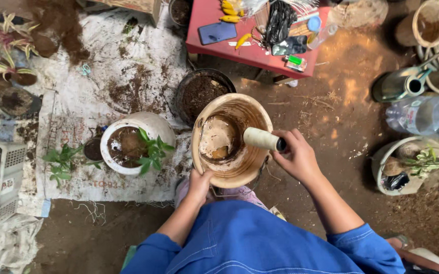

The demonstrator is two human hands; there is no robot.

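A tan, empty plant pot (252, 160) with soil stains inside rests on my lap. My left hand (199, 183) grips its near rim. My right hand (296, 155) holds a cream cylindrical spool of twine (261, 138) over the pot's right edge, its end poking into the opening. Both sleeves are blue.
A white pot with a green plant (139, 142) stands left on a soiled white sack (77, 101). A dark bowl of soil (201, 91) lies behind my pot. A red low table (252, 50) with a phone and bananas stands farther back. Bottles and pots crowd the right side.
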